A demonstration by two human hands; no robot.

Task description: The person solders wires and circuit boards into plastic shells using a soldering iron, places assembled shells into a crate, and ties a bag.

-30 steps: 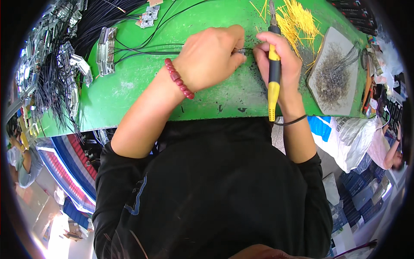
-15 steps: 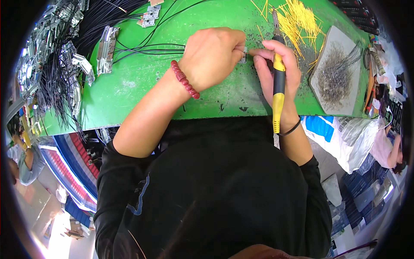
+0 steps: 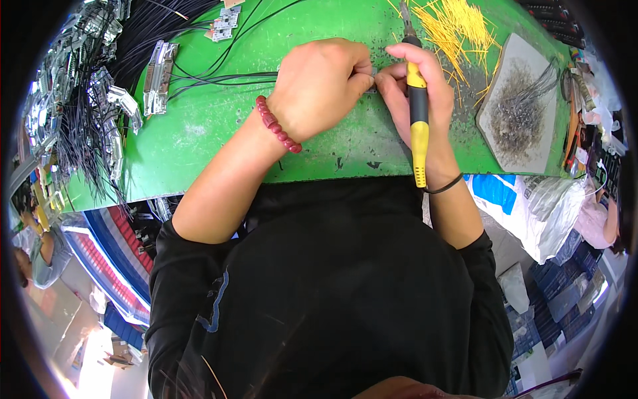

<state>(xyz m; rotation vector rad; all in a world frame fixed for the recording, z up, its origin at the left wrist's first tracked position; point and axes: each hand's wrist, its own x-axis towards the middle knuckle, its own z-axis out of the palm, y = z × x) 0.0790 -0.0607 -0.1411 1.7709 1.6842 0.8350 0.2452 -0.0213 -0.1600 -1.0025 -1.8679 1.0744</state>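
Housings [image 3: 70, 63] of bright metal lie heaped at the left of the scuffed green tabletop [image 3: 319, 159]. Beside the heap, black wires [image 3: 232, 79] run from a separate housing [image 3: 157, 76] to the left hand [image 3: 323, 80]; its thumb and forefinger pinch the wire end, mostly concealed. During the last half-second, the right hand [image 3: 422, 90] has closed in on these fingertips; both hands now appear engaged there. Whether its fingertips grasp the end cannot be told. It retains a soldering iron [image 3: 419, 106], tip directed away. Farther right: yellow sticks [image 3: 458, 30], a residue-covered grey plate [image 3: 493, 133], and, below table level, a white bag [image 3: 550, 213].
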